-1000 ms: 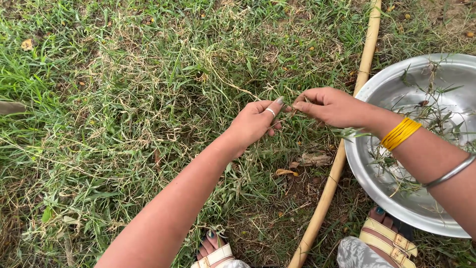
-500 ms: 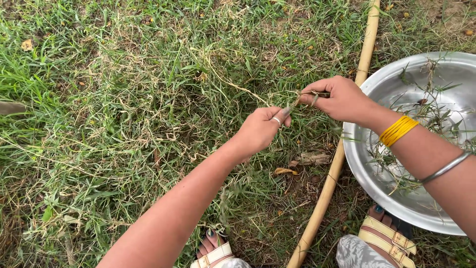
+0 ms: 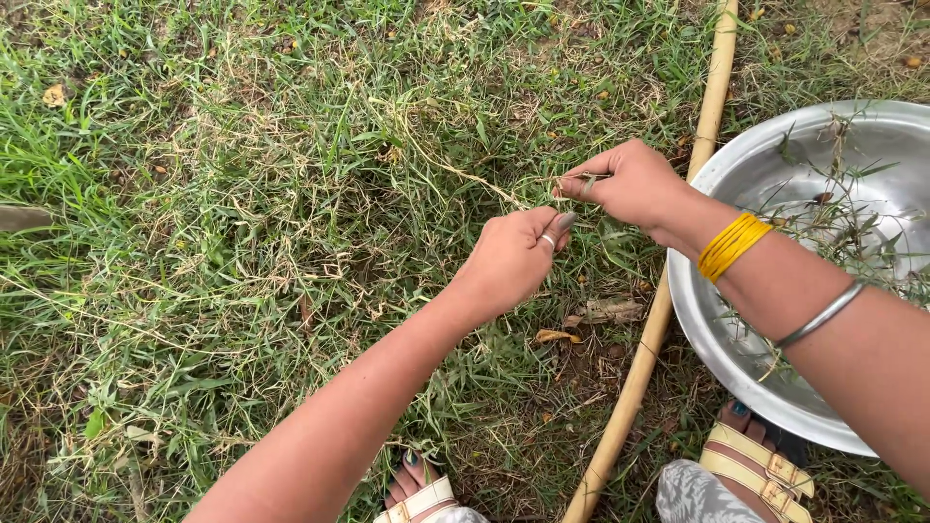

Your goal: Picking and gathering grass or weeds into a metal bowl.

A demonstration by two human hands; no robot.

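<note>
— What did you see, going left to right?
— Mid-frame, my left hand (image 3: 513, 257) pinched one end of a dry grass stem (image 3: 484, 184); my right hand (image 3: 630, 184) clamped its other end.
— And the step?
— Plucking, I judged. The metal bowl (image 3: 765, 378) sat at right, so carrying the stem there would need a firm grip.

Both arms bare, no sleeves. Left hand (image 3: 509, 260): thin silver-coloured ring on one finger, nails painted dark grey. Right hand (image 3: 635, 184): same dark nail polish; stack of thin yellow bangles (image 3: 733, 244) at the wrist, plus one slim plain metal bangle (image 3: 821, 314) further up the forearm. Feet near bottom edge in cream strappy sandals (image 3: 760, 465), toenails painted dark teal. Bit of grey-white patterned cloth (image 3: 693, 496) by the right foot.
</note>
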